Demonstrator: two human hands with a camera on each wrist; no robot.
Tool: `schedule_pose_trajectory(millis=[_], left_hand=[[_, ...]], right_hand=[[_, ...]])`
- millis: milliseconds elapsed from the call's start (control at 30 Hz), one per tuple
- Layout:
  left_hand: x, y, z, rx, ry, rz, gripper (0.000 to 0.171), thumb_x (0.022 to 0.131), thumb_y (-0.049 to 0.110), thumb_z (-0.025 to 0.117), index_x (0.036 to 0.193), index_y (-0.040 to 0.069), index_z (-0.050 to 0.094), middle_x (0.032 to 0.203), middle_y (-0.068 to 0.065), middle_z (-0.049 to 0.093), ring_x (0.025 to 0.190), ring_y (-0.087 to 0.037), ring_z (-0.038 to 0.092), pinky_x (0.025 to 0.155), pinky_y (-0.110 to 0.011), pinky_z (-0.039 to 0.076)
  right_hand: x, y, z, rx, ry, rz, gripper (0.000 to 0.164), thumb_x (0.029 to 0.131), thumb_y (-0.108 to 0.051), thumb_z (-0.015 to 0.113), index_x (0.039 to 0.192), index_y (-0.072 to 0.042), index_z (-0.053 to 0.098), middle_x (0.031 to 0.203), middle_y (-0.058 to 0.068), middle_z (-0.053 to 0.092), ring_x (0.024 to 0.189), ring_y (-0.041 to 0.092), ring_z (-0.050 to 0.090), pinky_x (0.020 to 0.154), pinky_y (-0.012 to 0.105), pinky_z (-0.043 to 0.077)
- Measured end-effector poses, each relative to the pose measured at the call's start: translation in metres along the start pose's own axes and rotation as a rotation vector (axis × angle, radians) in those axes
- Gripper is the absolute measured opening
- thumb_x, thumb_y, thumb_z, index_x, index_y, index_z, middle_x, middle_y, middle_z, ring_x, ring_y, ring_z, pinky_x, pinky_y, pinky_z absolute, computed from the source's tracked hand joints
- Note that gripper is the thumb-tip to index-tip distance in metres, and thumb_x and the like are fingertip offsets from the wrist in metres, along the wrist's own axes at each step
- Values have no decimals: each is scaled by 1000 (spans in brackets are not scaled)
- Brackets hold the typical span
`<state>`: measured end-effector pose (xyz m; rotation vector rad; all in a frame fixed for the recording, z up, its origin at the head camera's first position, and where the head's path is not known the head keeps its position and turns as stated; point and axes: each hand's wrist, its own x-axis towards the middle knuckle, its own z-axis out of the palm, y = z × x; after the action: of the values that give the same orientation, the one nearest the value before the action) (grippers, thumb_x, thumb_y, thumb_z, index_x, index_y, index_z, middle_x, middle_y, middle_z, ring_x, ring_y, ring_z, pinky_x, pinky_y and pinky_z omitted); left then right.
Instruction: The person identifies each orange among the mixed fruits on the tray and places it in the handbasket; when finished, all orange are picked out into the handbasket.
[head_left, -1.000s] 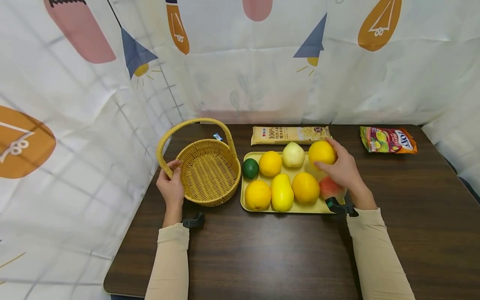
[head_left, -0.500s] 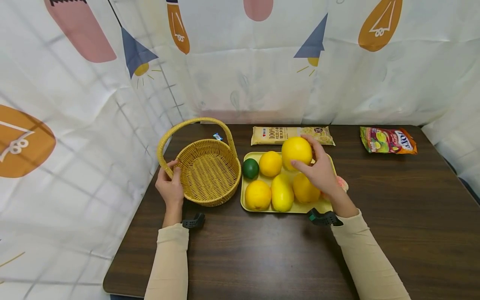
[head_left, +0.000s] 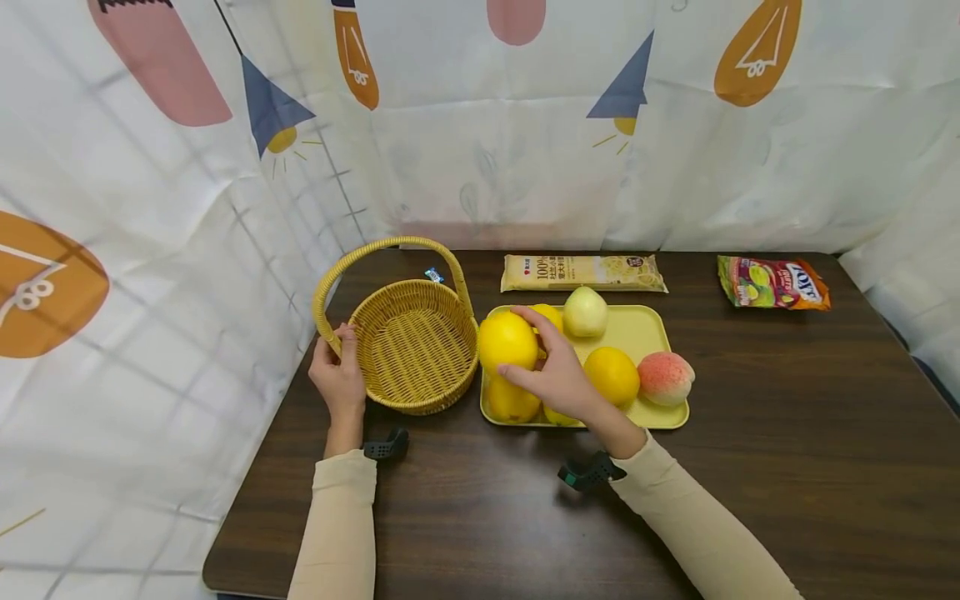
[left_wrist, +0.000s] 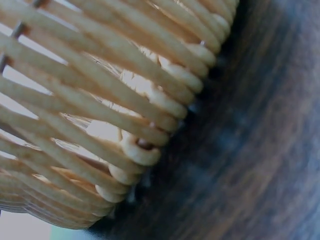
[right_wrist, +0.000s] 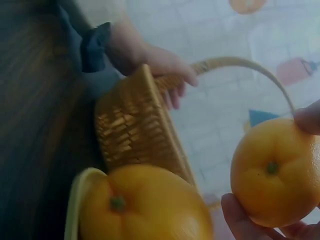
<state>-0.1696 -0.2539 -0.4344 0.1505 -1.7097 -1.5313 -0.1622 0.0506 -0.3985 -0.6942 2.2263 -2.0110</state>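
Note:
My right hand [head_left: 558,375] grips an orange [head_left: 507,342] and holds it above the left end of the yellow tray [head_left: 637,321]. In the right wrist view, the thumb and fingers lie around that orange [right_wrist: 272,172], with the basket behind it. My left hand [head_left: 339,375] holds the wicker basket [head_left: 420,404] where its handle meets the left rim; nothing lies inside the basket. On the tray are more oranges [head_left: 611,377], a pale round pear-like fruit [head_left: 585,312] and a peach [head_left: 666,378]. The right hand partly hides a yellow oblong fruit [head_left: 561,417] and an orange behind.
A packet of noodles [head_left: 585,272] lies behind the tray. A colourful candy bag [head_left: 774,282] rests at the back right of the dark table [head_left: 480,517]. A small blue-wrapped sweet [head_left: 433,274] sits behind the basket. A patterned curtain [head_left: 495,150] hangs along the back.
My right hand has carried the orange left across the tray, from its right part towards the basket. The peach has come into full view. My left hand stays on the basket.

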Motion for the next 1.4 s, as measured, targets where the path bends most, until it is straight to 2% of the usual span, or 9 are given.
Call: schedule_pose_trajectory(millis=[133, 233, 400, 567, 700, 833, 1033, 1400], left_hand=[[0, 1, -1, 45, 12, -10, 34, 96, 16, 63, 99, -17, 63, 102, -34, 65, 116, -43, 58, 100, -31, 46], [0, 2, -1, 84, 18, -28, 38, 96, 23, 64, 100, -14, 65, 104, -30, 67, 116, -39, 59, 98, -29, 47], [-1, 2, 1, 96, 27, -40, 38, 94, 23, 66, 97, -14, 65, 103, -28, 69, 116, -35, 60, 97, -30, 48], [-1, -2, 2, 88, 51, -49, 36, 93, 23, 68, 95, -13, 65, 98, -20, 72, 115, -33, 62, 98, -32, 48], [-1, -2, 2, 93, 49, -42, 33, 93, 21, 68, 95, -13, 66, 96, -21, 72, 115, -33, 62, 99, -32, 47], [-1, -1, 2, 94, 40, -33, 31, 94, 17, 66, 96, -14, 65, 98, -28, 69, 115, -35, 61, 100, -34, 46], [-1, 0, 3, 106, 47, -46, 31, 94, 16, 66, 97, -15, 66, 101, -31, 68, 114, -35, 61, 100, -32, 46], [0, -3, 5, 83, 52, -53, 32, 94, 17, 66, 96, -15, 65, 100, -31, 68, 115, -35, 61, 100, -32, 46]], right_hand=[[14, 2, 28, -151, -46, -52, 76, 81, -23, 79, 147, -26, 41, 138, 0, 47, 109, 20, 56, 86, 41, 51], [24, 5, 48, -238, -66, -88, 77, 79, -29, 80, 146, -27, 41, 136, -2, 49, 109, 16, 54, 87, 39, 49], [37, 12, 75, -254, -81, -92, 77, 79, -34, 80, 145, -27, 42, 134, -2, 50, 107, 14, 54, 85, 35, 50], [46, 16, 94, -284, -94, -79, 79, 79, -36, 79, 147, -20, 42, 136, 3, 50, 108, 16, 55, 85, 33, 50], [53, 17, 105, -341, -118, -55, 78, 79, -36, 78, 146, -16, 43, 136, 4, 51, 105, 16, 55, 82, 31, 50], [60, 19, 114, -394, -166, -18, 79, 78, -39, 77, 146, -18, 44, 136, 4, 51, 104, 15, 54, 80, 30, 49], [69, 22, 121, -437, -230, 28, 81, 78, -45, 77, 146, -18, 44, 137, 4, 53, 104, 15, 55, 80, 28, 48], [79, 23, 130, -406, -208, 121, 81, 78, -46, 78, 145, -14, 46, 129, 3, 59, 95, 13, 57, 74, 26, 49]])
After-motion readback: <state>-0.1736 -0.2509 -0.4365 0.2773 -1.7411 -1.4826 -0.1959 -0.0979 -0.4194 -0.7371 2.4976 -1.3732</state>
